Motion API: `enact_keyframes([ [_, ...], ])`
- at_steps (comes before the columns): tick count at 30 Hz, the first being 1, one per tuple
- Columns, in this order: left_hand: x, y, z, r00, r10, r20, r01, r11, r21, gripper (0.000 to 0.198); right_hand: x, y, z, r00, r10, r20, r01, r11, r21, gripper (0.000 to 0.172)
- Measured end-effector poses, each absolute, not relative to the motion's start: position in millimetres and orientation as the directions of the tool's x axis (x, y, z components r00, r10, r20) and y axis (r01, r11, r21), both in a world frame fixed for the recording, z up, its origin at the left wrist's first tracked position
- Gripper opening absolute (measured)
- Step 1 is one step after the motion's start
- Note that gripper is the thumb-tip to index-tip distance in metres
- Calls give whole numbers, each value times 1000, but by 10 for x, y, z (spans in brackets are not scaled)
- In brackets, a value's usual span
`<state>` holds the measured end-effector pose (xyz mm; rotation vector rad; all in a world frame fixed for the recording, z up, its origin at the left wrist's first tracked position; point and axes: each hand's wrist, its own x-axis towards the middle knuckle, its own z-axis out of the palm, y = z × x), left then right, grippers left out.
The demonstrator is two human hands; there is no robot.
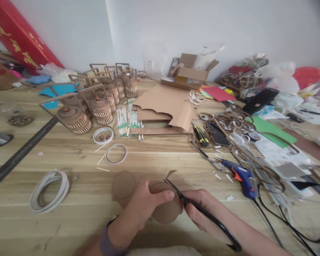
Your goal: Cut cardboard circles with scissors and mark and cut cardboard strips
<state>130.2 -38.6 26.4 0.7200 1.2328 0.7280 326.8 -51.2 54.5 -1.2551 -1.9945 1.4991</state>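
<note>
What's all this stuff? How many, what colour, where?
Cardboard pieces: two, brown, front
Scissors: one, black, front
Baskets: several, brown, back left
Rings: at least three, white, left
Wrapped sticks: many, white-green, middle
Torn cardboard: some, brown, middle
Knife: one, yellow-black, right
Phone: one, dark, right
Glue gun: one, blue, right
Strips: many, brown, right
Paper sheets: several, red, green, blue, sides
Scraps: several, white, right
Box: one, brown, back
Banner: one, red, back left
Bags: several, pale, back right
Table: one, tan, underneath
Left hand: one, on cardboard
Right hand: one, on scissors
</note>
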Motion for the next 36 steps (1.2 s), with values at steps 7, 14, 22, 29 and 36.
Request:
enact_keyframes([
  [7,1316,-332,281,175,808,-562,-150,587,796,45,3241,-518,481,-509,832,-220,459,46,-887,74],
  [14,1334,-316,357,184,793,-580,-262,609,749,42,3242,-491,524,-532,827,-183,454,96,-886,77],
  [22,1328,-313,323,162,810,-563,-235,586,776,41,3237,-464,597,-530,803,-274,509,42,-860,81],
  [29,1316,-318,294,98,827,-554,-131,562,817,41,3213,-470,611,-563,792,-238,455,56,-889,74],
  [36,1311,-332,297,107,836,-537,-72,546,835,41,3217,-478,589,-569,798,-201,410,63,-910,72],
])
